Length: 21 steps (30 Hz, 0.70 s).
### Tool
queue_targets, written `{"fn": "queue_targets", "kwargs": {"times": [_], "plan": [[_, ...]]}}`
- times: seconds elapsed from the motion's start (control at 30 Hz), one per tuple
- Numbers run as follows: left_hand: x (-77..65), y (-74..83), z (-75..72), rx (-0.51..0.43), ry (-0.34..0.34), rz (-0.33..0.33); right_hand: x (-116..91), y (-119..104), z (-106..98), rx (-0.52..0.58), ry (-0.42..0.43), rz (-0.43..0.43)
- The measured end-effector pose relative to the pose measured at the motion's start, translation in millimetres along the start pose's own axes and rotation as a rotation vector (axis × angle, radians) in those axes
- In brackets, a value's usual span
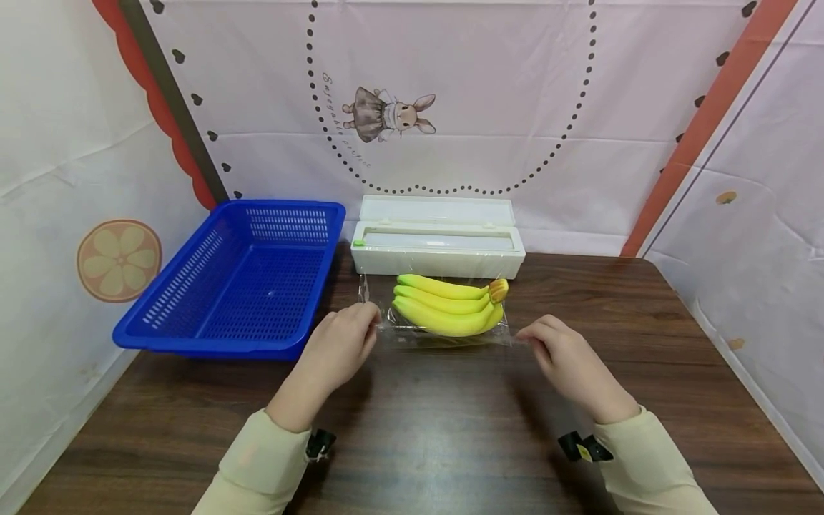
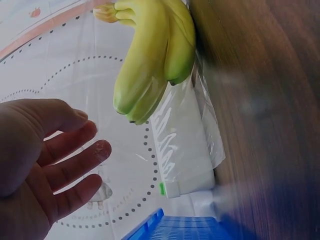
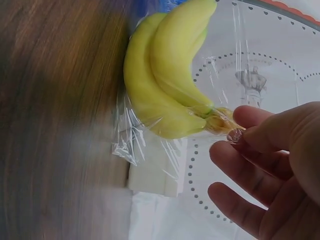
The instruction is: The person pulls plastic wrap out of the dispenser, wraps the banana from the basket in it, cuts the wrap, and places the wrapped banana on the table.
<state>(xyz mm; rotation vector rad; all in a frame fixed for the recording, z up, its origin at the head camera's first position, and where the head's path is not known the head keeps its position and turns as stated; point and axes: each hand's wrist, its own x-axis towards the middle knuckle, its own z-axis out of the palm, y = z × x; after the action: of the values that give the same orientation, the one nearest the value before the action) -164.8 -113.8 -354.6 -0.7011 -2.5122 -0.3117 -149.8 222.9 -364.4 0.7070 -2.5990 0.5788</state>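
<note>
A bunch of yellow bananas (image 1: pixel 444 306) with green tips lies on clear plastic wrap (image 1: pixel 405 338) at the middle of the table. On the wrap's near left side, my left hand (image 1: pixel 337 343) pinches an edge between thumb and forefinger; in the left wrist view the other fingers (image 2: pixel 75 165) are loosely bent. My right hand (image 1: pixel 569 357) pinches the near right corner. The right wrist view shows that thumb and forefinger gripping gathered film (image 3: pixel 236 134) close to the banana stem. Behind the bananas, the wrap reaches a white dispenser box (image 1: pixel 438 263) with its lid raised.
A blue plastic basket (image 1: pixel 309 286) stands on the left of the dark wooden table (image 1: pixel 425 429), close to the left hand. Printed cloth (image 1: pixel 515 93) hangs behind the table and along both sides.
</note>
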Motion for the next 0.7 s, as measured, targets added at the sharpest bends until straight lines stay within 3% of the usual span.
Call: {"fn": "queue_targets", "kwargs": {"times": [0.27,0.7], "plan": [[9.5,-6.0,4.3,-0.013,0.101,0.042,7.4,5.0,4.2,0.002,0.040,0.016],[24.6,-13.1,12.2,-0.033,0.152,0.047,14.3,10.1,10.3,-0.024,0.017,0.051]]}}
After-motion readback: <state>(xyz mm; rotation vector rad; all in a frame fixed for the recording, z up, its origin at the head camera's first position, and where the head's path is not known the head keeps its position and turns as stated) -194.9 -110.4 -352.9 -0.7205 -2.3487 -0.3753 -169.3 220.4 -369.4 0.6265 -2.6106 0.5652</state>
